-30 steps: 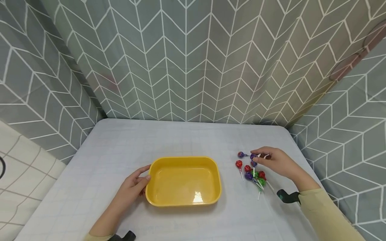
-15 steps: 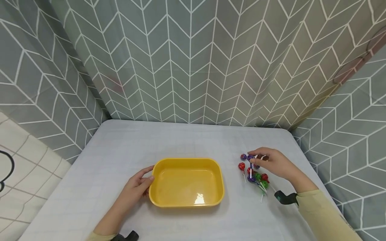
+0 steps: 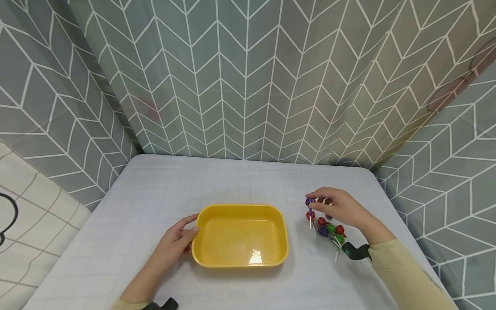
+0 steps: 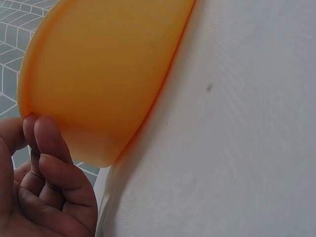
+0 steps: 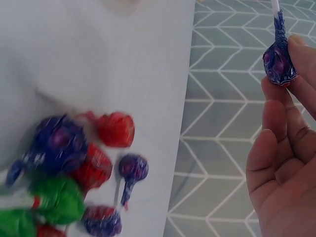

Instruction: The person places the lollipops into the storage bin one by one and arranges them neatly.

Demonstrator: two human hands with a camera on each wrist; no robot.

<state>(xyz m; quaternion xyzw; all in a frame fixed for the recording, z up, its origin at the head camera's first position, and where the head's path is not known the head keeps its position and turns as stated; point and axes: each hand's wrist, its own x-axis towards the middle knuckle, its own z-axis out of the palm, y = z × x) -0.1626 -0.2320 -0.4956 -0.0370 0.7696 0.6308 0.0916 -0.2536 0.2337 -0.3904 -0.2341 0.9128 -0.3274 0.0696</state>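
Observation:
My right hand (image 3: 341, 209) pinches a purple-wrapped lollipop (image 3: 310, 201) between thumb and fingertips, its white stick pointing toward me. In the right wrist view the purple lollipop (image 5: 279, 64) is off the table, away from the others. Below the hand lies a loose cluster with a red lollipop (image 3: 321, 221), a green lollipop (image 3: 330, 228) and a purple lollipop (image 3: 323, 231). Slightly left of these is another red lollipop (image 3: 311, 215). My left hand (image 3: 170, 245) grips the left edge of a yellow tray (image 3: 240, 241), thumb at the rim and fingers against its outer wall (image 4: 103, 69).
A white cloth covers the table (image 3: 217, 176). Grey chevron curtain (image 3: 244, 86) stands along the back and both sides. White tiles (image 3: 35, 224) show at far left. Black straps (image 3: 355, 251) are on both wrists.
The right hand has lifted the purple lollipop from the cluster and carried it left, toward the tray. The left hand keeps its grip on the tray. The head view has shifted slightly.

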